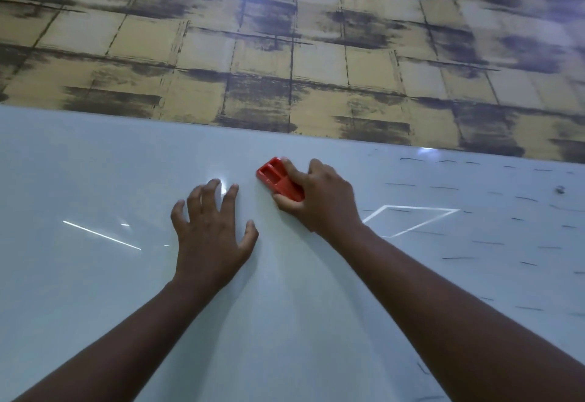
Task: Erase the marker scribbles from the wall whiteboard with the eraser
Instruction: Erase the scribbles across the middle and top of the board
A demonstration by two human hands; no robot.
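Right grip (319, 196) on eraser (278, 178), whiteboard (95, 164)

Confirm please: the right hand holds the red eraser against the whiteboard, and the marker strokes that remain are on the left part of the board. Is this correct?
One detail is wrong. The remaining marker strokes are on the right part of the whiteboard, not the left, as the head view shows. The rest stands: the right hand holds the red eraser against the board.
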